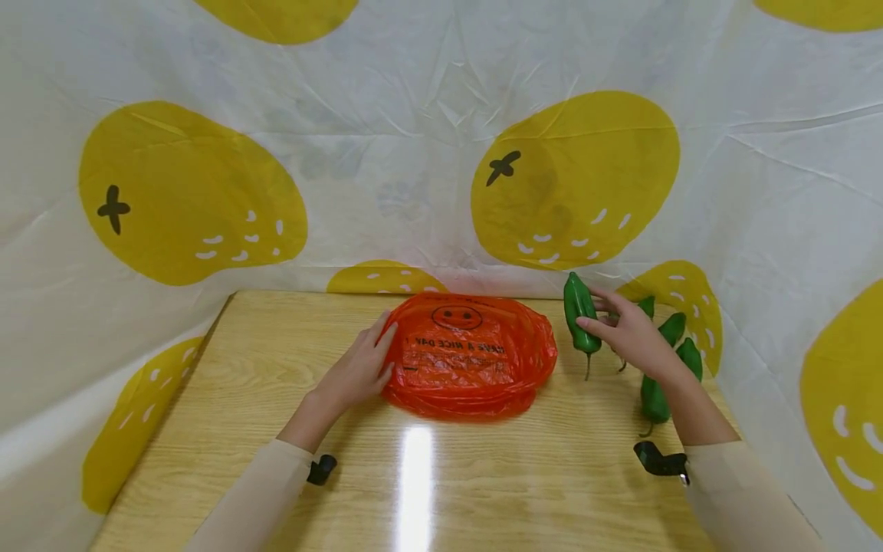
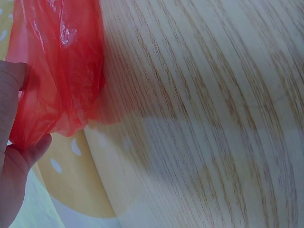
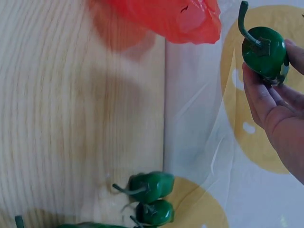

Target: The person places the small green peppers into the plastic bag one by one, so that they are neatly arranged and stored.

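A red plastic bag (image 1: 455, 356) with a smiley face and mirrored lettering lies puffed out at the back middle of the wooden table. My left hand (image 1: 359, 364) holds its left edge; in the left wrist view, red film (image 2: 57, 71) runs between thumb and fingers. To the right of the bag, my right hand (image 1: 631, 333) grips a green pepper (image 1: 578, 310), tip up and stem down, above the tabletop. The right wrist view shows this pepper (image 3: 263, 52) stem first, between thumb and fingers. Several more green peppers (image 1: 655, 399) lie beside and partly behind the right forearm.
The wooden table (image 1: 331, 491) carries a bright strip of reflected light. A white cloth (image 1: 386, 184) with big yellow fruit prints hangs around its back and sides. In the right wrist view, loose peppers (image 3: 152, 187) rest near the table's edge.
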The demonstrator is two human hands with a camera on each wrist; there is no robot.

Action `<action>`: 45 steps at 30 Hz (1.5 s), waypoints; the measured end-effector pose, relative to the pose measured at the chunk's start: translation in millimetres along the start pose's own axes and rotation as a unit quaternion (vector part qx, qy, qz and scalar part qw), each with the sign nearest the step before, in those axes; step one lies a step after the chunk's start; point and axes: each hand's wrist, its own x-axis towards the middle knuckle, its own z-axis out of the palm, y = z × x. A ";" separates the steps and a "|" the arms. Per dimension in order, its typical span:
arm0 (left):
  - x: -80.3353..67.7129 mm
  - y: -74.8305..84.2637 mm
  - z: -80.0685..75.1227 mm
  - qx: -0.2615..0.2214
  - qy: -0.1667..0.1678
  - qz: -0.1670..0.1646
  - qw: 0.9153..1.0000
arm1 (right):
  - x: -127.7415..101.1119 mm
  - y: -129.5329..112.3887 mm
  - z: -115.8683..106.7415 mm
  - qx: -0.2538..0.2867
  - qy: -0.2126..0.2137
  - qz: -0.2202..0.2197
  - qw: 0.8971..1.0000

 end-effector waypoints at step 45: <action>1.5 -0.6 4.1 0.014 0.018 0.018 1.000 | 60.1 -51.7 84.8 0.001 -0.110 -0.094 0.990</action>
